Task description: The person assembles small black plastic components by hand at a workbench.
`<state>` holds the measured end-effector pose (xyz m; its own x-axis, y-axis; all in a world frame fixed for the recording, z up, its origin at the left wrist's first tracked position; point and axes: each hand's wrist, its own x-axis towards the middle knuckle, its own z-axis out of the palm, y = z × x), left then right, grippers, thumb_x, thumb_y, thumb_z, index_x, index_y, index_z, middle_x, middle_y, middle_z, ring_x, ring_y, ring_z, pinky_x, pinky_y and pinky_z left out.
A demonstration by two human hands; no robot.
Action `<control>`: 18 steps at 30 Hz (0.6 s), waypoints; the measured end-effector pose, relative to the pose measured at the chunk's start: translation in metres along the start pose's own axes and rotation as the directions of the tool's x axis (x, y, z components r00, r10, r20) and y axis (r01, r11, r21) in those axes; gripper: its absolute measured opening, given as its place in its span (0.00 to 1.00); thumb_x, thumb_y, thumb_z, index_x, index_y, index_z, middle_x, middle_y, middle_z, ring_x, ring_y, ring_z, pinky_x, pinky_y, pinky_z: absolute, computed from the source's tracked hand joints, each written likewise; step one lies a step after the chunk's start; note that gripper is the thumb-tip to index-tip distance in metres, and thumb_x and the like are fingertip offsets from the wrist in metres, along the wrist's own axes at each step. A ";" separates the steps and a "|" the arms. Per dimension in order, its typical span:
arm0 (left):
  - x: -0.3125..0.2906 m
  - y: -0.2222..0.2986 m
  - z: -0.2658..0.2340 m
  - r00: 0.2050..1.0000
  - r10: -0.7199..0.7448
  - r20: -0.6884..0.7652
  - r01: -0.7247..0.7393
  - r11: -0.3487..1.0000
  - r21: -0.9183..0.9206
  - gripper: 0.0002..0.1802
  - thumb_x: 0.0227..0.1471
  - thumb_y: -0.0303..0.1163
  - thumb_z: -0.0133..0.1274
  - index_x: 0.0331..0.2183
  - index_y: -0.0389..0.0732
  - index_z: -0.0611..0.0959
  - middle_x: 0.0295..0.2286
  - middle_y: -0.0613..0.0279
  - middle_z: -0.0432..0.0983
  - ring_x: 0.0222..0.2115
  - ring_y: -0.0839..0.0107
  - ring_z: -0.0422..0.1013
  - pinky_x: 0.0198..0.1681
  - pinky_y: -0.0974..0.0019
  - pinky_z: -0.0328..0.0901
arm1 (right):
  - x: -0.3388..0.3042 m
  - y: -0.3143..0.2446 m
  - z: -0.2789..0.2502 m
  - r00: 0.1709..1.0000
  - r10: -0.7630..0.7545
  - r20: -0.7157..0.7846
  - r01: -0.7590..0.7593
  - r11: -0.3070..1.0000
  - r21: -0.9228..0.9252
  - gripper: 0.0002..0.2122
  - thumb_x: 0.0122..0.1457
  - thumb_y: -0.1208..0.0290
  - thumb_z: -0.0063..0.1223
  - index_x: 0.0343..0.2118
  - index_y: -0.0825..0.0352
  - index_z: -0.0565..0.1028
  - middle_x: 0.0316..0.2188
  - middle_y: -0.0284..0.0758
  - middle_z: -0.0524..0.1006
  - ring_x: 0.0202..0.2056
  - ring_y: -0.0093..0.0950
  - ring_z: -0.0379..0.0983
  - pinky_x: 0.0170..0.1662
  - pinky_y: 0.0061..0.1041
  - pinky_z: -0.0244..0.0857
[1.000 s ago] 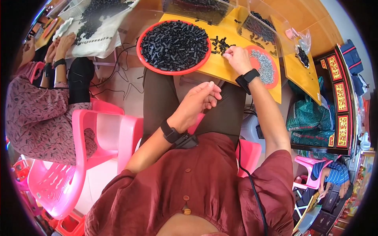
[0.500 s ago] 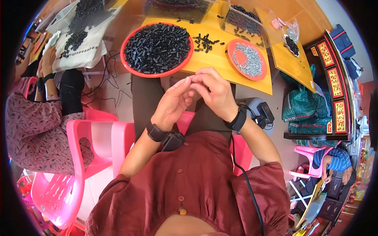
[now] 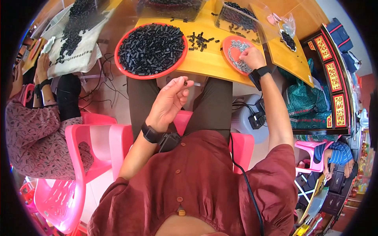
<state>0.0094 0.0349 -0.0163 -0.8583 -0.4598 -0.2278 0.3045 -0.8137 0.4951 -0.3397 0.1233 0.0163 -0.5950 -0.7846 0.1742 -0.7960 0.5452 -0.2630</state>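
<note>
Black plastic sleeves were the work in hand: one small sleeve [image 3: 185, 83] sat pinched at the fingertips of the left hand [image 3: 170, 103], which hovered above the lap just below the table edge, thumb and forefinger closed on the piece and the other fingers loosely curled. At about one o'clock from it, the right hand [image 3: 251, 58] reached onto the small red dish [image 3: 229, 43] of silvery metal bits [image 3: 238, 58], its fingers bunched down into the pile; whether they had closed on one could not be told. At eleven o'clock from the left hand stood the big red tray [image 3: 130, 71] heaped with more black sleeves [image 3: 151, 48], and a scatter of loose sleeves [image 3: 199, 39] lay on the yellow table [image 3: 208, 65] between tray and dish. A clear bin [image 3: 240, 17] of black parts stood at twelve o'clock beyond the dish. At nine o'clock another person [image 3: 37, 118] sat on a pink chair [image 3: 84, 133] by a cloth piled with the same parts. The likely mishaps seemed plain: the sleeve was held only by its end over open lap, so a slackened pinch could drop it to the floor; and the right hand, working by feel in a tangled heap, could lift several metal bits at once or flick some off the shallow dish, which sat close to the table's near edge.
</note>
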 end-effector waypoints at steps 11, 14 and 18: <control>-0.003 0.004 0.008 1.000 0.012 0.021 -0.012 1.000 0.006 0.10 0.58 0.34 0.47 0.41 0.41 0.74 0.40 0.61 0.74 0.25 0.82 0.65 0.28 0.79 0.63 | 0.010 -0.009 0.013 0.996 0.040 0.078 -0.030 0.992 -0.126 0.11 0.41 0.70 0.54 0.27 0.71 0.78 0.28 0.52 0.76 0.34 0.47 0.74 0.39 0.40 0.69; -0.002 0.005 0.012 0.998 0.045 0.049 -0.046 0.999 0.011 0.10 0.59 0.33 0.46 0.42 0.41 0.74 0.41 0.60 0.74 0.25 0.82 0.65 0.28 0.79 0.63 | -0.009 -0.033 -0.011 0.988 -0.065 -0.138 0.082 0.989 0.125 0.10 0.41 0.67 0.54 0.21 0.71 0.76 0.18 0.48 0.74 0.25 0.43 0.74 0.31 0.37 0.68; -0.003 0.007 0.008 0.992 0.073 0.098 -0.073 0.997 0.003 0.09 0.59 0.33 0.46 0.41 0.42 0.73 0.42 0.61 0.73 0.25 0.82 0.65 0.28 0.79 0.62 | -0.066 -0.107 -0.025 0.996 -0.084 0.010 0.049 0.668 0.742 0.05 0.52 0.75 0.52 0.29 0.70 0.75 0.21 0.30 0.77 0.23 0.17 0.73 0.29 0.18 0.66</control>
<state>0.0106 0.0333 -0.0049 -0.8704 -0.4804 -0.1076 0.3653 -0.7768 0.5130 -0.2185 0.1243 0.0570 -0.5248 -0.8307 0.1860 -0.4781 0.1068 -0.8718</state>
